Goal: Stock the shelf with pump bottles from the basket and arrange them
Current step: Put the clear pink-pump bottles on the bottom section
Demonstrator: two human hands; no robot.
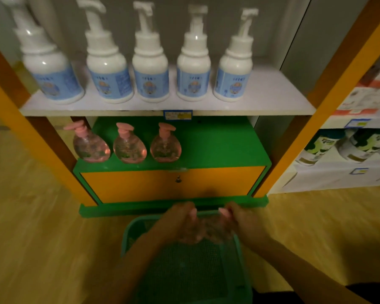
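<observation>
Three clear pink pump bottles [127,145] stand in a row at the left of the green lower shelf [217,148]. A green mesh basket [184,270] sits on the floor in front of the shelf unit. Both hands reach into its far end. My left hand [180,222] is closed around a clear pink pump bottle [194,232], its pink pump showing by the fingers. My right hand [239,222] grips a second pink pump bottle [217,232]. The bottles' bodies are blurred and partly hidden by the hands.
Several white pump bottles with blue labels [150,69] line the white upper shelf [272,97]. An orange locked drawer front [173,183] lies below the green shelf. Orange uprights [329,91] frame the unit. Another shelf of goods [349,150] stands at right. Wooden floor surrounds the basket.
</observation>
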